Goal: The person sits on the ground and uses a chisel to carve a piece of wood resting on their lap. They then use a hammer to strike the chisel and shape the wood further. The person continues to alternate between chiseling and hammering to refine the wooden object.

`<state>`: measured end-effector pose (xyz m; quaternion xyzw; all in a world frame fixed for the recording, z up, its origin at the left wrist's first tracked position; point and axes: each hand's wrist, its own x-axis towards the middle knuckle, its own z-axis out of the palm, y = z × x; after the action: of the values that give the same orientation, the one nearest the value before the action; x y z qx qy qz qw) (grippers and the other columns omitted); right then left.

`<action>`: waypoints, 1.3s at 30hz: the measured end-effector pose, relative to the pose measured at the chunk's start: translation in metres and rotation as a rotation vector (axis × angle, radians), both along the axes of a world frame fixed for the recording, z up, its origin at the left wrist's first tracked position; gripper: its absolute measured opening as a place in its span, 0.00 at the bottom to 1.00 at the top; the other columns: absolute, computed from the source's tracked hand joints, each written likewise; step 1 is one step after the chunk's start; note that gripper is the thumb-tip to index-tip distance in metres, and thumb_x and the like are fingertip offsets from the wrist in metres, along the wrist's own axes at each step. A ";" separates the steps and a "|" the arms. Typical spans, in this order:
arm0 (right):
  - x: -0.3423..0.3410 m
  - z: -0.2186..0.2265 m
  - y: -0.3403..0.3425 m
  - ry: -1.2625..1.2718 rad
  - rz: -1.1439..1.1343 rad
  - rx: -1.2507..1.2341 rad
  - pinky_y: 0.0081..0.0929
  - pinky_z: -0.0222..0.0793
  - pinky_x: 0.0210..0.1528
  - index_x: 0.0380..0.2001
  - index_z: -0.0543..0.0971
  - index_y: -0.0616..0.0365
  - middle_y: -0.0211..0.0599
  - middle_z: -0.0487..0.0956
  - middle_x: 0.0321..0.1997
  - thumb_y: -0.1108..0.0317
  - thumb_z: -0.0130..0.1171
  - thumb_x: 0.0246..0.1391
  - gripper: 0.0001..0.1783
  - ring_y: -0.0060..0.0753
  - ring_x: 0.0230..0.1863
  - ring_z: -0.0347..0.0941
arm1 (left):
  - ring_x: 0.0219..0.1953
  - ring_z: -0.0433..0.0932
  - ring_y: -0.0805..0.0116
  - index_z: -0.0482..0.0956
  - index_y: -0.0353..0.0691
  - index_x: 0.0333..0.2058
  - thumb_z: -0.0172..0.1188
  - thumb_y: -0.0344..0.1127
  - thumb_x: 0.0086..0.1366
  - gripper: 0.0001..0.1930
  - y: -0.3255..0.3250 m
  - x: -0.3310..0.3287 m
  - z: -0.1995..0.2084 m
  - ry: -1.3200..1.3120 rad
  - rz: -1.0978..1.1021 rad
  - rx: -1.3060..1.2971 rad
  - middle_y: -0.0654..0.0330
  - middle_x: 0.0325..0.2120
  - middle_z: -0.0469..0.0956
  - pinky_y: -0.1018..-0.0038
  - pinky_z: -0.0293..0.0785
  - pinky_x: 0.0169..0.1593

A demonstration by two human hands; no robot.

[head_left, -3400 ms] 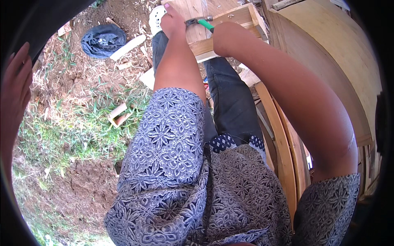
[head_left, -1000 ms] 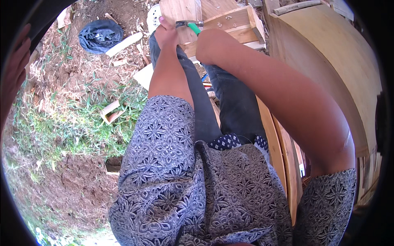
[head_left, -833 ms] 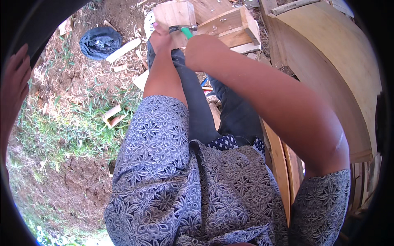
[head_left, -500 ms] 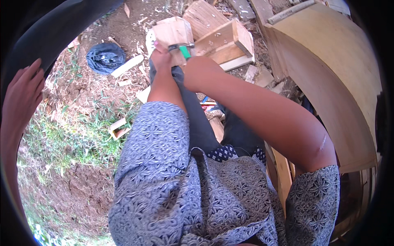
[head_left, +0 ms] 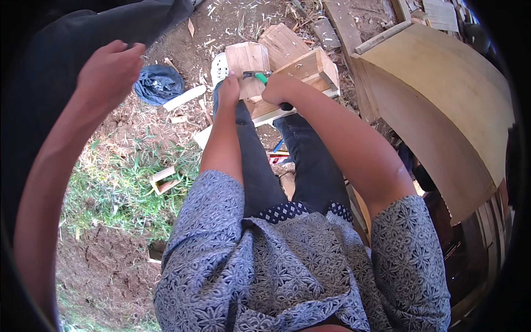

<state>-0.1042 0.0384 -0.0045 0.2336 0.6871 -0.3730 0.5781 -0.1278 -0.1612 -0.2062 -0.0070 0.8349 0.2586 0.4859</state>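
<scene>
My right hand [head_left: 279, 89] is closed around a hammer [head_left: 260, 77] with a green neck and a dark grip end. The hammer's metal head lies over a pale wooden board [head_left: 247, 57], part of or against a wooden box. My left hand [head_left: 228, 89] grips the left edge of this board, thumb up near the hammer head; its other fingers are mostly hidden. To the right an open wooden box section [head_left: 303, 67] with upright sides rests in front of my knees. Another wooden panel [head_left: 283, 41] leans just behind it.
At left another person's hand [head_left: 113, 69] hangs beside dark trousers. A dark plastic bag [head_left: 159, 84] lies on the ground near a pale wood strip [head_left: 185, 98]. A large curved wooden panel [head_left: 437, 83] stands at right. Wood shavings and offcuts litter the soil.
The view has shifted, and the wooden pieces appear lower and further right. My right hand and the hammer stay over the board. The other person's hand has come further into view, its fingers now curled.
</scene>
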 end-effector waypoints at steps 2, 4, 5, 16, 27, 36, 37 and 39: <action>-0.004 0.003 -0.005 -0.068 -0.175 -0.020 0.36 0.78 0.34 0.29 0.83 0.68 0.50 0.84 0.32 0.67 0.54 0.50 0.14 0.42 0.25 0.82 | 0.57 0.73 0.33 0.73 0.28 0.58 0.41 0.57 0.75 0.34 -0.019 0.002 -0.009 -0.004 -0.134 0.061 0.36 0.51 0.78 0.55 0.65 0.63; -0.002 0.005 -0.022 -0.109 -0.611 -0.028 0.33 0.76 0.29 0.28 0.80 0.67 0.46 0.81 0.27 0.69 0.53 0.52 0.11 0.36 0.22 0.79 | 0.55 0.76 0.41 0.71 0.32 0.61 0.43 0.57 0.74 0.33 -0.057 0.018 -0.021 0.145 -0.145 0.122 0.40 0.51 0.79 0.57 0.69 0.59; 0.003 0.003 -0.028 -0.133 -0.851 -0.025 0.32 0.74 0.27 0.27 0.78 0.66 0.43 0.80 0.25 0.70 0.53 0.53 0.09 0.34 0.21 0.78 | 0.54 0.78 0.45 0.70 0.33 0.62 0.44 0.57 0.74 0.32 -0.061 0.015 -0.012 0.212 -0.171 0.165 0.42 0.51 0.80 0.59 0.72 0.57; 0.058 0.042 -0.035 -0.023 -1.141 0.151 0.32 0.70 0.24 0.31 0.77 0.66 0.40 0.79 0.23 0.68 0.54 0.54 0.10 0.33 0.21 0.77 | 0.44 0.83 0.57 0.79 0.40 0.55 0.51 0.48 0.74 0.21 -0.123 -0.011 0.176 -0.223 -0.343 0.199 0.51 0.41 0.84 0.67 0.75 0.51; 0.036 0.007 -0.029 0.165 -1.197 0.077 0.30 0.71 0.26 0.30 0.79 0.63 0.37 0.79 0.24 0.64 0.56 0.55 0.12 0.29 0.24 0.77 | 0.35 0.81 0.70 0.79 0.40 0.54 0.51 0.44 0.75 0.18 -0.150 0.003 0.208 -0.174 -0.289 0.062 0.57 0.40 0.85 0.72 0.76 0.43; 0.028 -0.049 -0.029 0.294 -1.131 0.147 0.33 0.75 0.28 0.29 0.84 0.63 0.40 0.83 0.25 0.61 0.60 0.51 0.14 0.33 0.26 0.81 | 0.34 0.78 0.75 0.78 0.39 0.55 0.50 0.42 0.76 0.17 -0.115 0.056 0.253 -0.073 -0.232 0.154 0.59 0.40 0.85 0.76 0.74 0.42; 0.028 -0.048 -0.029 0.282 -1.118 0.124 0.34 0.77 0.31 0.33 0.84 0.64 0.43 0.84 0.30 0.60 0.61 0.50 0.16 0.36 0.29 0.82 | 0.34 0.77 0.75 0.78 0.40 0.55 0.51 0.41 0.76 0.16 -0.112 0.060 0.258 -0.063 -0.207 0.176 0.59 0.40 0.85 0.77 0.74 0.42; 0.030 -0.031 -0.022 0.250 -1.087 0.084 0.37 0.82 0.37 0.42 0.83 0.66 0.51 0.85 0.42 0.58 0.62 0.49 0.22 0.42 0.36 0.86 | 0.36 0.77 0.75 0.76 0.39 0.57 0.50 0.41 0.77 0.17 -0.101 0.062 0.263 -0.045 -0.231 0.199 0.59 0.42 0.84 0.77 0.74 0.43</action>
<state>-0.0742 0.0165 -0.0357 0.5311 0.5455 -0.6145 0.2070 -0.0658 -0.2623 0.0565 0.1317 0.7892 0.2822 0.5294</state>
